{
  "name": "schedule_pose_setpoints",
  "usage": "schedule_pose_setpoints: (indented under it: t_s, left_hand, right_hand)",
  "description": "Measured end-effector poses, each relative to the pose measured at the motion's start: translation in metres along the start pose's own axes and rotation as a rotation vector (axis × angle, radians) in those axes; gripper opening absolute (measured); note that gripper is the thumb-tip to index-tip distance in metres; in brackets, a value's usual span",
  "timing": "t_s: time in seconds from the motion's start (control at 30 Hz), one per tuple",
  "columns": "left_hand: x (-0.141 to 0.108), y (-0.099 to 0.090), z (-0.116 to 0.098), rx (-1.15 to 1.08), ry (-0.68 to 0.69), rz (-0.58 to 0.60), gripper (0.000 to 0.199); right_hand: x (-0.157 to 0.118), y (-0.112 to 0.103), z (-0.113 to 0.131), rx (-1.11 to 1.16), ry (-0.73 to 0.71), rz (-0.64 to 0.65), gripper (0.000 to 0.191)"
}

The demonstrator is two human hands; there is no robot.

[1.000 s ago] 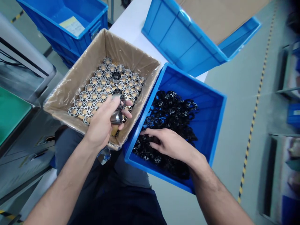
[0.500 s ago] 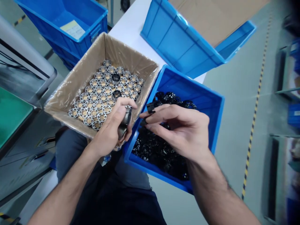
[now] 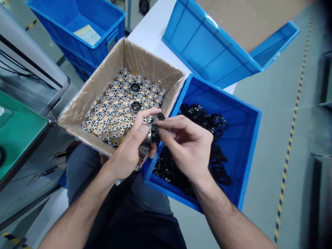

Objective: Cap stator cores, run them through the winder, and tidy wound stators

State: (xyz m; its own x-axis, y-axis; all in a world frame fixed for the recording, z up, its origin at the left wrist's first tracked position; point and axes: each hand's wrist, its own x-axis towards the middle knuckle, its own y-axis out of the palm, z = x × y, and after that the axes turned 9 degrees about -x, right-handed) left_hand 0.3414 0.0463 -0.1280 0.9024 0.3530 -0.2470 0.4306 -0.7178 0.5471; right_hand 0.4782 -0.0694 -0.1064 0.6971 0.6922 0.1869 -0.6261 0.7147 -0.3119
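Observation:
My left hand (image 3: 132,143) is closed around metal rings (image 3: 148,135) at the right front corner of the cardboard box. Between thumb and fingertips of my right hand (image 3: 188,145) is a black plastic ring (image 3: 157,132), held against the end of a metal ring. Another black piece (image 3: 161,117) shows just above, by my fingertips. In the lined cardboard box (image 3: 77,96) stand rows of silver slotted rings (image 3: 115,101); two of them carry black tops (image 3: 135,88). Beneath my right hand, the blue bin (image 3: 246,152) holds a heap of black plastic rings (image 3: 218,122).
A larger blue crate (image 3: 197,41) with cardboard in it stands on the white table (image 3: 141,31) behind. Stacked blue crates (image 3: 114,31) are at the back left, one with a paper inside. A green-topped cabinet (image 3: 23,128) borders the left side. Yellow-black floor tape (image 3: 287,152) runs along the right.
My right hand has moved left from over the blue bin, bringing the black ring against the metal ring in my left hand. The whole view has shifted slightly.

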Motion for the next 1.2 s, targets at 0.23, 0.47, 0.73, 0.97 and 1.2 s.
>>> schedule_pose_setpoints:
  t_s: [0.23,0.47,0.73,0.97,1.2]
  left_hand:
    - [0.001,0.006,-0.004,-0.014,0.031,-0.065,0.058]
    - [0.002,0.01,-0.007,0.028,0.088,-0.059,0.046]
    - [-0.003,0.012,-0.005,0.123,0.052,-0.069,0.063]
    - [0.012,0.012,-0.011,0.021,0.284,-0.403,0.056]
    - [0.016,0.01,-0.013,-0.034,0.218,-0.351,0.036]
  right_hand:
    - [0.0,0.009,0.0,0.012,0.129,-0.046,0.006]
    - [-0.004,0.011,-0.002,0.028,0.102,-0.057,0.007]
    - [-0.003,0.006,-0.004,0.082,0.272,0.093,0.005]
    - [-0.004,-0.011,-0.002,0.072,0.098,0.085,0.05]
    - [-0.005,-0.016,0.0,0.175,0.119,0.192,0.041]
